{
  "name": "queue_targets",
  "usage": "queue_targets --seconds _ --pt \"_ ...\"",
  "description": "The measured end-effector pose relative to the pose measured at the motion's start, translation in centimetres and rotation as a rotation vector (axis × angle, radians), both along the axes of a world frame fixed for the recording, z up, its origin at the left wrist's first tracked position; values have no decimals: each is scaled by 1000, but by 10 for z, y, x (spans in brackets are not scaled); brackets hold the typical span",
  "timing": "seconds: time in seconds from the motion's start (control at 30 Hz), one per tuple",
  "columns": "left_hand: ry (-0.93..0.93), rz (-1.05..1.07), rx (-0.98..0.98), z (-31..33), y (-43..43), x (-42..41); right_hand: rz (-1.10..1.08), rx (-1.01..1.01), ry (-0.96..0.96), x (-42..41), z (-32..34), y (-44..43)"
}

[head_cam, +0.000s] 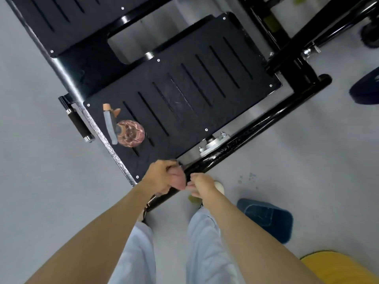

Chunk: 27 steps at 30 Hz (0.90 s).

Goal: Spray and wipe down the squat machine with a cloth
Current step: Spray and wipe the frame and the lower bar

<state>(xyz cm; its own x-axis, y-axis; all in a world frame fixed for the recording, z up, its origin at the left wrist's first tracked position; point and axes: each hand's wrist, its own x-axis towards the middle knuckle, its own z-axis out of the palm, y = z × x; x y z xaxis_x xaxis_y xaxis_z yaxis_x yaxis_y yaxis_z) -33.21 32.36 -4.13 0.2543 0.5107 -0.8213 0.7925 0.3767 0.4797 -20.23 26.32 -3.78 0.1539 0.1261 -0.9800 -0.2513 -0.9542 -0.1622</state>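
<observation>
The spray bottle stands on the near corner of the foot plate of the squat machine; no hand is on it, so I think the spraying is done for now. The left hand is at the near end of the black bar that runs along the plate's edge; its fingers are curled tight round a dark cloth; a bit of it hangs down under the wrist. The right hand is just beside it; its fingers are bent and pinched together; I cannot tell if they hold the cloth. A few wet drops lie on the floor near the bar. The wiping looks to be at this bar; the plate shows pale scuffs; I think the plate and the far frame are left to wipe.
</observation>
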Motion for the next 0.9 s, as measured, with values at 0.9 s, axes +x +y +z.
queue_targets --seconds 0.9 --pt "206 672 334 50 98 -49 -120 259 -118 -38 64 78"
